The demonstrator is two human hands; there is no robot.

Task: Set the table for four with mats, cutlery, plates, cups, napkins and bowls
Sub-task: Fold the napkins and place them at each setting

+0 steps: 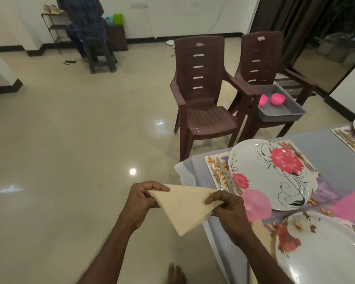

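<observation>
Open floor [70, 140] lies left; the flowered plate [271, 175] and knife [225, 175] crowd the table edge right.

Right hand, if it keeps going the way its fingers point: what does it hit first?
The right hand points left along the napkin, so probably the left hand gripping the opposite corner; depth is unclear.

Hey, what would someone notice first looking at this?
Both hands, left hand and right hand, pinch a cream folded napkin over the floor beside the table. Right of it, a flowered plate sits on a mat; farther back, pink bowls lie in a grey tray on a chair.
</observation>
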